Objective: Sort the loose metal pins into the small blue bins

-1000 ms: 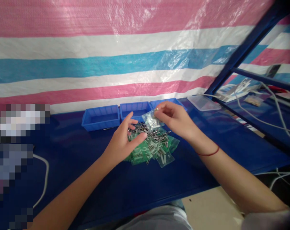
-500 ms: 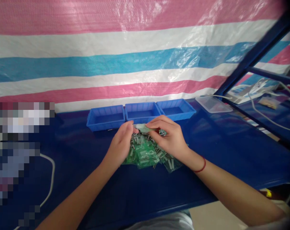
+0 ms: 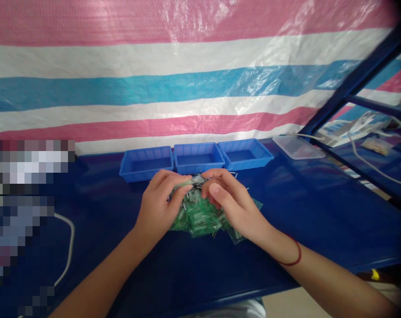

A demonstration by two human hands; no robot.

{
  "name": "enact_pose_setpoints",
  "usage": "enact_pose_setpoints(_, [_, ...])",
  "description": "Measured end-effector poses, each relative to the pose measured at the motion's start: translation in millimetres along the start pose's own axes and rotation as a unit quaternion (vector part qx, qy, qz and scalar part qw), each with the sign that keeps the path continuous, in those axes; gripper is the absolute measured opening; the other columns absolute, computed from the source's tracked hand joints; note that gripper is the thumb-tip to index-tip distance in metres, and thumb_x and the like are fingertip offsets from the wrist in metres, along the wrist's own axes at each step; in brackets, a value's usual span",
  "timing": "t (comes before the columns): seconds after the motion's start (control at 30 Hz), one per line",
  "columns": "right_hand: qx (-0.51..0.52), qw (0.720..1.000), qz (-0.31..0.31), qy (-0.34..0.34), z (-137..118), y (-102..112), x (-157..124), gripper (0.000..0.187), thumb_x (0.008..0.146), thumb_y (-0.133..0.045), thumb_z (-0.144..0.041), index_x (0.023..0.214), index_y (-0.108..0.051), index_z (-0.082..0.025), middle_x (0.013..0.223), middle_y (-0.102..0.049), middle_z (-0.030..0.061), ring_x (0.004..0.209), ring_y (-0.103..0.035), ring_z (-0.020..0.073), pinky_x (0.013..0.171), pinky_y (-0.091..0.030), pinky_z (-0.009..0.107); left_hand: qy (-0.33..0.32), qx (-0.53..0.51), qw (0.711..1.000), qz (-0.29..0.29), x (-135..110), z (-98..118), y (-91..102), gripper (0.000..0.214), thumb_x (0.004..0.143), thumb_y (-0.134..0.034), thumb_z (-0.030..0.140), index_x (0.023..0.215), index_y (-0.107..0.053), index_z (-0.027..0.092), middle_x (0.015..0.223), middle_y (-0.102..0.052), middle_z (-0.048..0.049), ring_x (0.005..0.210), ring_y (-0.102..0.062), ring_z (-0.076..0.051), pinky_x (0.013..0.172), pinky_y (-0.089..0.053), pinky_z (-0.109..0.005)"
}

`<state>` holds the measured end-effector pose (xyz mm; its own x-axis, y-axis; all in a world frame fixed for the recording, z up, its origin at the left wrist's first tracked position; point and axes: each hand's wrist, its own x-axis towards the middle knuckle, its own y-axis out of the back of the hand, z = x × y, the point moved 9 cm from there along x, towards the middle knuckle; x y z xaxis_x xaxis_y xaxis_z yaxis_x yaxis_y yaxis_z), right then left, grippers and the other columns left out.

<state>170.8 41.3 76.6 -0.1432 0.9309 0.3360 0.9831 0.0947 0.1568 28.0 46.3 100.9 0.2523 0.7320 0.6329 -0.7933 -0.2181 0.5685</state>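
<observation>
A heap of small green plastic bags and short metal pins (image 3: pixel 200 216) lies on the blue table (image 3: pixel 303 212). Both hands are over its far side. My left hand (image 3: pixel 158 205) and my right hand (image 3: pixel 231 201) each pinch one end of a small clear bag (image 3: pixel 195 180), held between them just above the heap. The fingers of both hands are closed on it. A red string is around my right wrist.
Three blue trays (image 3: pixel 146 163) (image 3: pixel 197 157) (image 3: pixel 245 153) stand in a row behind the heap, against a striped tarp. A clear lid (image 3: pixel 298 146) lies to the right. A white cable (image 3: pixel 67 247) runs at left. A blue frame bar (image 3: pixel 356 84) rises at right.
My right hand brought the small bag down from in front of the trays to the heap. My left hand closed on the bag's other end. Both hands now hold it.
</observation>
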Motion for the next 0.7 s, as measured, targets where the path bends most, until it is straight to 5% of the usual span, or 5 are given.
enact_pose_setpoints(0.1, [0.109,0.989,-0.01,-0.097,19,-8,-1,0.027,0.09,-0.051,-0.044,0.102,-0.051,-0.02,0.068,-0.058,-0.0013,0.056,-0.051,0.0113,0.048,-0.041,0.023,-0.114,0.055,0.991,-0.032,-6,22,-8.2,0.017,0.091,-0.054,0.019,0.102,-0.066,0.023,0.097,-0.065,-0.0031,0.089,-0.057,-0.016,0.082,-0.046,-0.029])
enact_pose_setpoints(0.23, [0.185,0.971,0.01,-0.151,32,-8,-1,0.022,0.085,-0.061,-0.036,0.1,-0.052,-0.022,0.065,-0.053,-0.0045,0.056,-0.049,0.0097,0.05,-0.04,0.022,-0.146,0.078,0.985,-0.05,-10,28,-14.4,0.021,0.089,-0.056,0.02,0.107,-0.065,0.024,0.109,-0.06,-0.0052,0.091,-0.053,-0.017,0.084,-0.046,-0.032])
enact_pose_setpoints(0.4, [0.153,0.985,0.039,-0.068,21,4,5,0.014,0.087,-0.059,-0.031,0.096,-0.051,-0.024,0.064,-0.047,-0.0059,0.054,-0.043,0.0087,0.05,-0.034,0.022,-0.054,0.04,0.995,-0.071,-6,15,-17.7,0.044,0.086,-0.059,0.035,0.127,-0.052,0.022,0.133,-0.042,-0.0129,0.109,-0.049,-0.025,0.094,-0.043,-0.041])
enact_pose_setpoints(0.6, [-0.007,0.999,-0.008,0.049,5,3,5,0.017,0.091,-0.053,-0.027,0.108,-0.053,-0.026,0.076,-0.051,-0.0022,0.058,-0.044,0.0107,0.052,-0.035,0.026,0.072,-0.073,0.993,-0.06,-7,-7,-24.2,0.028,0.092,-0.052,0.028,0.119,-0.053,0.024,0.098,-0.065,-0.0018,0.082,-0.061,-0.014,0.076,-0.049,-0.025])
enact_pose_setpoints(0.7, [-0.033,0.997,-0.024,0.073,2,2,5,0.027,0.092,-0.051,-0.025,0.119,-0.049,-0.027,0.081,-0.053,-0.0012,0.062,-0.047,0.0112,0.055,-0.039,0.026,0.104,-0.062,0.993,-0.005,-1,-25,-9.6,0.016,0.09,-0.056,0.03,0.104,-0.059,0.023,0.094,-0.067,-0.0009,0.079,-0.063,-0.013,0.071,-0.048,-0.024])
